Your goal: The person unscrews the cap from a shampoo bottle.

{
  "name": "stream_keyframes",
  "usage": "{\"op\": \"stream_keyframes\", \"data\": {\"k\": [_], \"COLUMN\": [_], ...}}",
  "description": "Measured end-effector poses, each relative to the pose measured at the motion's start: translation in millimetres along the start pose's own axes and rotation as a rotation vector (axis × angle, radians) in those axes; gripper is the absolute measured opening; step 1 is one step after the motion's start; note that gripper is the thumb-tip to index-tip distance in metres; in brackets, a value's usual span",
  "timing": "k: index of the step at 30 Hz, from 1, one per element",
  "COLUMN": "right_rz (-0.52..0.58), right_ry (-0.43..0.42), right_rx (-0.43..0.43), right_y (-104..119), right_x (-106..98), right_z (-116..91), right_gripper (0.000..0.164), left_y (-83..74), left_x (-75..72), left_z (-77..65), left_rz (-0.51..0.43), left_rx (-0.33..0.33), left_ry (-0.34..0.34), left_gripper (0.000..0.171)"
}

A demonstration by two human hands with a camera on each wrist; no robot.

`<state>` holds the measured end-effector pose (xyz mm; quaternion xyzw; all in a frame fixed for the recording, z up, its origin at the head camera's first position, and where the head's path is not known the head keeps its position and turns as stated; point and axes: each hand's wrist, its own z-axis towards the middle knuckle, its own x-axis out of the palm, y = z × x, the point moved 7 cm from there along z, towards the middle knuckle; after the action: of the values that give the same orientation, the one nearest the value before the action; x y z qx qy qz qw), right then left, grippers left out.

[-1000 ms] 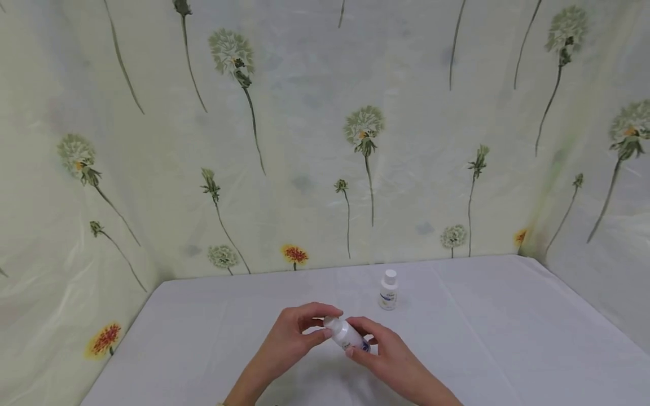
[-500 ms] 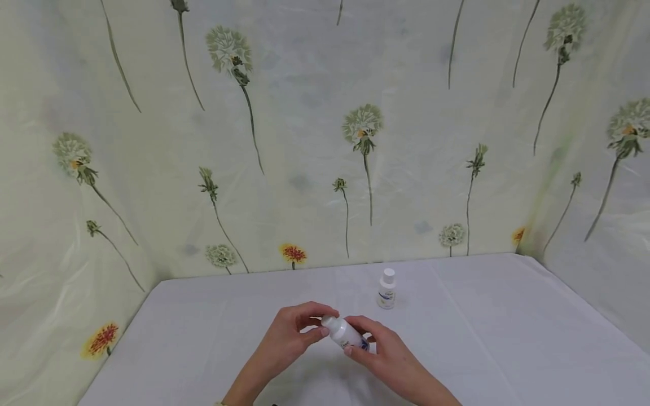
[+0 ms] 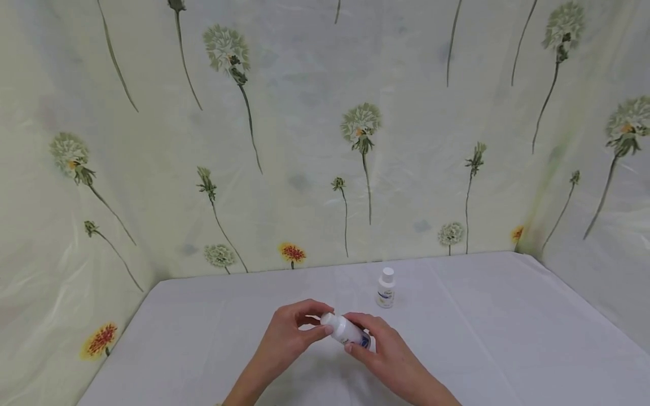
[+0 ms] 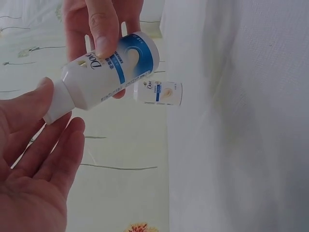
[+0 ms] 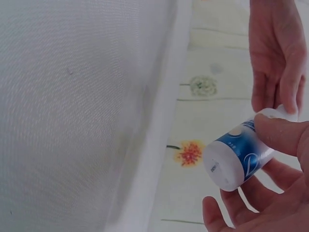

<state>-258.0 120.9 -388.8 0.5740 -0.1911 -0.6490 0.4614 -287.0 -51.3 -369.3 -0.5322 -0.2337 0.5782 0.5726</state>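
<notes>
Between my hands, above the table, a small white Dove bottle (image 3: 350, 331) with a blue label is held tilted, its cap end up and to the left. My left hand (image 3: 289, 334) pinches the white cap (image 4: 60, 102) between thumb and fingers. The bottle's body is gripped by my right hand (image 3: 386, 349), thumb on the near side and fingers around the far side. In the right wrist view the bottle's flat base (image 5: 224, 166) faces the camera. A second, similar white bottle (image 3: 386, 288) stands upright on the table behind the right hand, apart from both hands.
A white cloth (image 3: 457, 338) covers the table. Behind it and at both sides hangs a pale sheet (image 3: 304, 141) printed with dandelions, meeting the table's back edge.
The held bottle and the left hand's fingers have shifted very slightly, with the left hand still at the cap. The standing bottle has stayed in place; the whole view drifts a little.
</notes>
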Motion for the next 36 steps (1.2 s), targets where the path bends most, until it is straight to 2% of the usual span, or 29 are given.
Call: {"op": "stream_keyframes", "data": {"k": [4, 8, 18, 23, 30, 36], "right_rz": [-0.013, -0.009, 0.051, 0.055, 0.065, 0.053], "right_ry": [-0.028, -0.030, 0.028, 0.047, 0.068, 0.055], "right_rx": [-0.003, -0.006, 0.042, 0.065, 0.075, 0.065], "right_y": [-0.4, -0.4, -3.0, -3.6, -2.9, -0.4], "right_x": [-1.0, -1.4, 0.7, 0.5, 0.8, -0.8], "right_z": [-0.9, 0.4, 2.8, 4.2, 5.4, 5.3], "right_gripper": [0.040, 0.039, 0.039, 0.040, 0.041, 0.041], "left_y": [0.7, -0.4, -4.4, -4.4, -3.9, -7.0], "left_x": [0.6, 1.3, 3.4, 3.3, 2.1, 0.2], "left_z": [-0.3, 0.0, -2.3, -2.3, -2.7, -1.6], "left_rz": [-0.006, -0.007, -0.043, -0.037, -0.002, 0.057], "left_rx": [-0.023, -0.019, 0.038, 0.044, 0.033, 0.042], "left_ry": [-0.020, -0.021, 0.087, 0.120, 0.103, 0.061], "left_gripper": [0.022, 0.023, 0.027, 0.029, 0.029, 0.028]}}
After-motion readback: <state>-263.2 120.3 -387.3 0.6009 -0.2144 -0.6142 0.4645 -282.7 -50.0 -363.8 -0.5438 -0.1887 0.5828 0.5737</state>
